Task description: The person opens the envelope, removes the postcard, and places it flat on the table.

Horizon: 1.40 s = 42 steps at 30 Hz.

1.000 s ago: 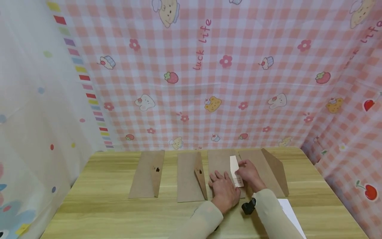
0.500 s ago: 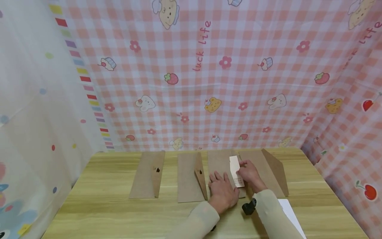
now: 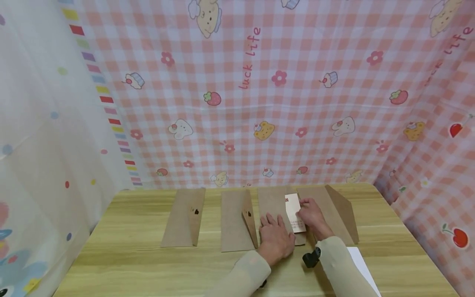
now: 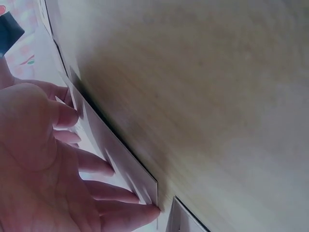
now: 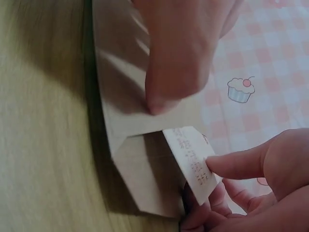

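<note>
Four-sided brown paper envelope (image 3: 271, 200), third from the left, lies under my left hand (image 3: 275, 240), which rests on it with fingers spread. My right hand (image 3: 312, 215) pinches a cream card (image 3: 292, 206) with red print at the envelope's right side. In the right wrist view, the thumb lies on the printed face of the card (image 5: 190, 159), and the card's inner edge is hidden inside the envelope's mouth, beside the raised flap (image 5: 149, 176). The left wrist view shows the left fingertips (image 4: 104, 166) along the envelope's face.
Two brown envelopes (image 3: 182, 216) (image 3: 234, 222) with flaps partly lifted lie to the left. Another envelope (image 3: 320, 206), flap opened out, is just right. A white sheet (image 3: 360, 264) lies partly under the right sleeve. A checked cloth (image 3: 230, 123) hangs behind the wooden table (image 3: 148, 268).
The card has shifted slightly right with my right hand and shows wider, with red print now visible at its top corner. My left hand has slid slightly left.
</note>
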### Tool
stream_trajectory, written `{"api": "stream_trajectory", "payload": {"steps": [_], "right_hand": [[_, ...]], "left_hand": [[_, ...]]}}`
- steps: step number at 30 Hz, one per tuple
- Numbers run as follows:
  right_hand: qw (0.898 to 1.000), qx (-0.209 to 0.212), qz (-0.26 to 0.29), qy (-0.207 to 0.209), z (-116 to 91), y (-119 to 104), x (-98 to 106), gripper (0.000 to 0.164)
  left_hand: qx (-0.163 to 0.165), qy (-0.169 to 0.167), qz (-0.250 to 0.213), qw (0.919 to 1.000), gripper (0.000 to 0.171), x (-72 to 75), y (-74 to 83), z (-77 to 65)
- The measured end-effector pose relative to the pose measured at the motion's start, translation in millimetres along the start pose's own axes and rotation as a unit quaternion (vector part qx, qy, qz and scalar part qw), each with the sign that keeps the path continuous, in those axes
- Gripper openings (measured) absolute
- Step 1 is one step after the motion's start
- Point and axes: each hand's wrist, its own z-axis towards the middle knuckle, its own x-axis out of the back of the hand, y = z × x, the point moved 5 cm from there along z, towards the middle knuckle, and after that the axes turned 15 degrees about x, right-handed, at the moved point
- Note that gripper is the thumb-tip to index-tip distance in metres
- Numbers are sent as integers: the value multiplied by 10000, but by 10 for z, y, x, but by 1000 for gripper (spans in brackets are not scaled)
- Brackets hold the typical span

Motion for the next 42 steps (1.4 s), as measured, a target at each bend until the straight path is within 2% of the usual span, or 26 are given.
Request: {"api": "stream_trajectory", "payload": {"steps": [8, 13, 18, 24, 42], "right_hand": [[9990, 177, 2, -402, -17, 18, -7, 42], [9980, 267, -59, -570, -51, 17, 1, 30], [9969, 296, -213, -703, -68, 13, 1, 28], [9969, 268, -223, -703, -54, 27, -18, 28], [9970, 301, -432, -572, -37, 62, -23, 26]], "left_hand": [[-88, -23, 176, 9998, 63, -10, -19, 11], [-137, -54, 129, 9998, 62, -15, -46, 8], [-230, -178, 12, 9996, 62, -29, -72, 9], [-300, -368, -114, 9988, 61, -36, -103, 0], [-389, -511, -68, 9979, 61, -26, -178, -63]]}}
